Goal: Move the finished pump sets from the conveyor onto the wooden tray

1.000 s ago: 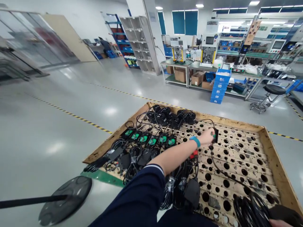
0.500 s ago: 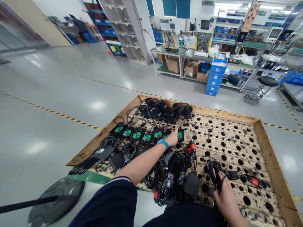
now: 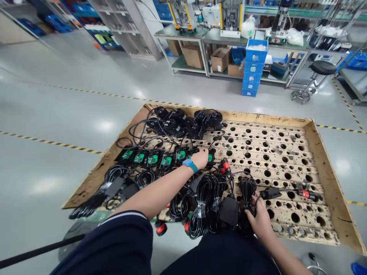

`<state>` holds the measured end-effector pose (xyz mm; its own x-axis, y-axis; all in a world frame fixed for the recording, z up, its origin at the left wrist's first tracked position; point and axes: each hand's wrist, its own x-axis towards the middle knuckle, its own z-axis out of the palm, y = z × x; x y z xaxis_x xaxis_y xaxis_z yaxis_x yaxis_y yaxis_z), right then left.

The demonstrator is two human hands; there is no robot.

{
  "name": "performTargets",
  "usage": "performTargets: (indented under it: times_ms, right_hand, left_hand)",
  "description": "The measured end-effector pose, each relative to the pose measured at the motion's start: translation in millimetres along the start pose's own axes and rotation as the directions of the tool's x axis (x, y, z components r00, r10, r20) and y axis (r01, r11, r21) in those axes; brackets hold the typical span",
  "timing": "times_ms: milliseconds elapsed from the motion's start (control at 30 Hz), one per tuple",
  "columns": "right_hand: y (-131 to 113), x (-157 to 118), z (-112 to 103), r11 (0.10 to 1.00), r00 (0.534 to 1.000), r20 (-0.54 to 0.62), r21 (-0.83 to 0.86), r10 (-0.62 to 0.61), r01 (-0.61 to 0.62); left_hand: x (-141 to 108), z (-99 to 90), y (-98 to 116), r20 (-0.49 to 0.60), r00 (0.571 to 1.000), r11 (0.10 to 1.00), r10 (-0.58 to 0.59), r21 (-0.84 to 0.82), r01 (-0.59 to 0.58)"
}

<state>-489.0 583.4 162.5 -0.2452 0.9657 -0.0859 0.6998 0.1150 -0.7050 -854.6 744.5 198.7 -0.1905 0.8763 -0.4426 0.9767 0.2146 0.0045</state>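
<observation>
My left hand point(image 3: 200, 157), with a teal band at the wrist, is closed at the right end of a row of black units with green faces point(image 3: 181, 155); what its fingers hold is hidden. My right hand point(image 3: 260, 217) wraps round a coiled black cable bundle point(image 3: 247, 191) on the perforated board. A black connector with a red ring point(image 3: 306, 194) lies right of that hand. Another red-ringed connector point(image 3: 226, 165) sits between my hands. Several coiled cables point(image 3: 202, 206) and a flat black box point(image 3: 228, 211) lie near my body.
Round black parts with looping cables point(image 3: 174, 128) fill the board's back left. A raised wooden rim point(image 3: 338, 183) borders the board. Beyond stand a stack of blue bins point(image 3: 254, 68), workbenches point(image 3: 183, 34) and a stool point(image 3: 323, 68). A dark round base with a pole point(image 3: 69, 240) is at lower left.
The view has tilted down and shifted. My right hand and the cable bundle are nearer the flat black box. My left hand's fingers are more bent at the end of the row.
</observation>
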Motion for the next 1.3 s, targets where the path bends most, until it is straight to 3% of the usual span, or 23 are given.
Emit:
performTargets:
  times_ms: [100, 233, 367, 433, 533, 633, 733, 800, 867, 967, 1100, 1200, 1300]
  right_hand:
    - [4.2, -2.1, -39.0, 0.998, 0.998, 0.055, -0.056, 0.030, -0.027]
    - [21.8, 20.3, -101.2, 0.928, 0.992, -0.060, -0.364, -0.113, 0.084]
    - [44.7, 63.2, -128.6, 0.797, 0.988, 0.134, -0.603, 0.081, 0.016]
    - [49.5, 79.7, -131.6, 0.800, 0.961, 0.246, -0.598, 0.122, 0.052]
    - [48.9, 87.4, -136.6, 0.825, 0.951, 0.304, -0.551, 0.064, 0.121]
    - [48.0, 76.3, -142.7, 0.855, 0.951, 0.308, -0.485, -0.027, 0.181]
    - [47.2, 61.2, -139.6, 0.857, 0.961, 0.275, -0.487, -0.034, 0.170]
    - [41.5, 57.0, -129.8, 0.864, 0.982, 0.187, -0.498, 0.027, 0.071]
    - [30.3, 60.3, -115.6, 0.875, 0.986, 0.050, -0.471, 0.159, -0.117]
    - [11.2, 77.8, -93.9, 0.845, 0.913, -0.001, -0.379, 0.407, -0.377]
    - [-0.5, 103.3, -82.0, 0.803, 0.825, 0.054, -0.272, 0.563, -0.531]
    - [-6.3, 100.0, -92.4, 0.841, 0.854, 0.012, -0.179, 0.520, -0.510]
    - [-27.8, 72.8, -105.4, 0.948, 0.947, -0.057, -0.031, 0.315, -0.317]
  left_hand:
    - [-6.7, 4.3, 4.3, -0.059, 0.997, 0.999, -0.053, 0.011, 0.053]
    - [-10.5, 9.0, 7.0, -0.167, 0.982, 0.996, -0.090, 0.006, 0.092]
    - [-5.7, 12.0, -3.3, -0.291, 0.953, 0.994, 0.088, 0.084, -0.066]
    - [-0.8, 13.8, -12.8, -0.262, 0.959, 0.994, 0.107, 0.064, -0.093]
    - [6.3, 17.5, -26.3, -0.192, 0.977, 0.995, 0.094, -0.015, -0.099]
    - [9.7, 21.4, -31.8, -0.197, 0.973, 0.992, 0.122, -0.012, -0.126]
    - [8.7, 24.9, -29.5, -0.215, 0.971, 0.995, 0.103, 0.009, -0.104]
    - [6.6, 27.8, -27.6, -0.244, 0.966, 0.997, 0.082, 0.008, -0.082]
    - [4.3, 31.2, -27.8, -0.284, 0.956, 0.996, 0.079, -0.005, -0.084]
    - [2.9, 34.9, -32.1, -0.305, 0.948, 0.991, 0.093, -0.060, -0.116]
    - [6.6, 34.5, -36.7, -0.276, 0.953, 0.985, 0.127, -0.077, -0.154]
    - [8.9, 32.8, -36.4, -0.274, 0.946, 0.978, 0.171, -0.071, -0.197]
    - [7.0, 31.7, -36.4, -0.278, 0.936, 0.965, 0.215, -0.085, -0.247]
